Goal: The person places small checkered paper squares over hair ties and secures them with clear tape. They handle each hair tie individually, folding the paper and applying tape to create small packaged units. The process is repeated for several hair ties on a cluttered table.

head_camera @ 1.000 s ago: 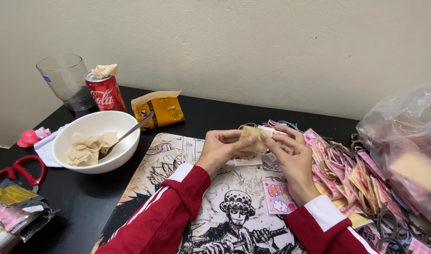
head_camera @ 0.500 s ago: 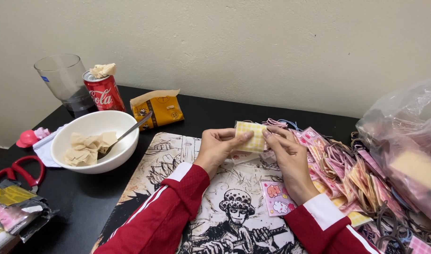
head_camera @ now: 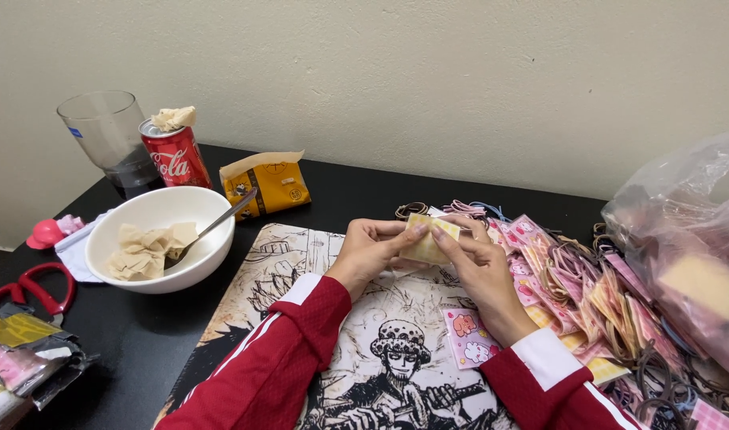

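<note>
Packet (head_camera: 425,239) lower now (half-hidden by hands (head_camera: 428,259))

A home table turned into a small packing spot.

A black table (head_camera: 356,187) stands pushed against a plain cream wall (head_camera: 428,72), with no shop or workshop fittings about. Leftovers of a snack sit on it: a white bowl (head_camera: 133,275) with crumpled paper and a spoon (head_camera: 213,227), a red drink can (head_camera: 175,155) stuffed with a paper wad, an empty glass (head_camera: 105,131) and a yellow snack packet (head_camera: 267,185). A black-and-white comic-art mat (head_camera: 364,334) covers the middle. At the right lie heaps of small pink and yellow packets (head_camera: 595,291) with rubber bands, beside a clear plastic bag (head_camera: 691,239); red scissors (head_camera: 30,287) lie at the left edge.
</note>
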